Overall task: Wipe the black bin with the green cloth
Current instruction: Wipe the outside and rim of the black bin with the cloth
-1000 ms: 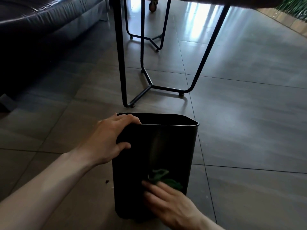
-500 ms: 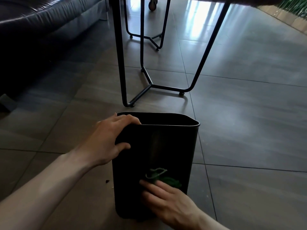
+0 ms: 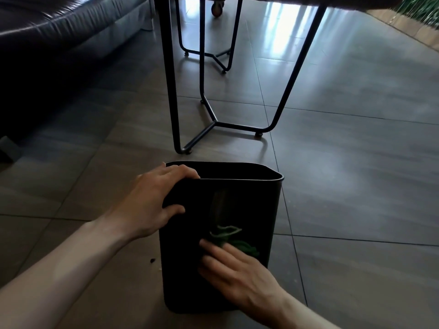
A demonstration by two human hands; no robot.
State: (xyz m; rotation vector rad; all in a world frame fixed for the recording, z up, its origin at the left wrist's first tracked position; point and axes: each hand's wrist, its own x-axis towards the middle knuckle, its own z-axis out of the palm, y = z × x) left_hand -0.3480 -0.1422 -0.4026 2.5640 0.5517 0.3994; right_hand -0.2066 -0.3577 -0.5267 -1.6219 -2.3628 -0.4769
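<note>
A black bin [image 3: 247,200] stands upright on the tiled floor in front of me. My left hand [image 3: 152,200] grips its near left rim, fingers hooked over the edge and thumb on the outer wall. A green cloth [image 3: 228,236] is pressed flat against the lower part of the near wall by my right hand [image 3: 235,274]. Most of the cloth is hidden under the fingers; only its crumpled upper part shows.
Black metal table legs [image 3: 213,124] stand on the floor just beyond the bin. A dark leather sofa [image 3: 59,32] fills the upper left. A small dark crumb [image 3: 152,260] lies on the tiles left of the bin's base. Open floor stretches to the right.
My right hand with the cloth has slid slightly left and up along the bin's near wall. The left hand and the bin have stayed put.
</note>
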